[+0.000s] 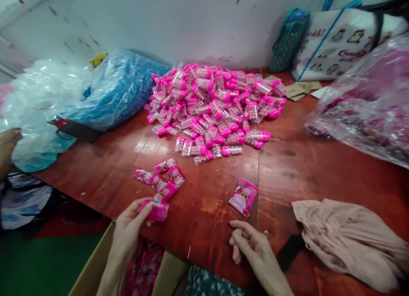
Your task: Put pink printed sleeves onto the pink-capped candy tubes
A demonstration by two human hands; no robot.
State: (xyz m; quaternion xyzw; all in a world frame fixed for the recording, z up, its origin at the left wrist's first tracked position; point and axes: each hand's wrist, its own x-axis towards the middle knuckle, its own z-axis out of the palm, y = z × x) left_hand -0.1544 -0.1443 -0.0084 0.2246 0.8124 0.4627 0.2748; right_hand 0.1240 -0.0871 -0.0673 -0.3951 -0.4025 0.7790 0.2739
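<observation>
Pink is the colour of nearly everything that we handle here. Our landmark is the heap of clear bottles [217, 104] with bright caps, lying on the red-brown table [287, 168]. In front of this heap, toward its left end, our left hand [128, 223] pinches a pink printed packet [159, 211] between the thumb and the fingers. Between this hand and the heap lies a small group of printed packets [158, 182]. We judge that these few are the finished part, because they carry print, while the bottles of the heap show plain clear sides. By this judgement, the larger share is not yet done. Our right hand [254, 245] is in front of the heap, toward its right side; its fingers are loosely curled and grip nothing that we can see. Between this hand and the heap, one flat-looking printed packet [244, 198] lies alone. Below the table, in front of the heap, a cardboard box [96, 262] contains pink pieces [143, 268]; we cannot tell whether they are finished, nor how many they are.
</observation>
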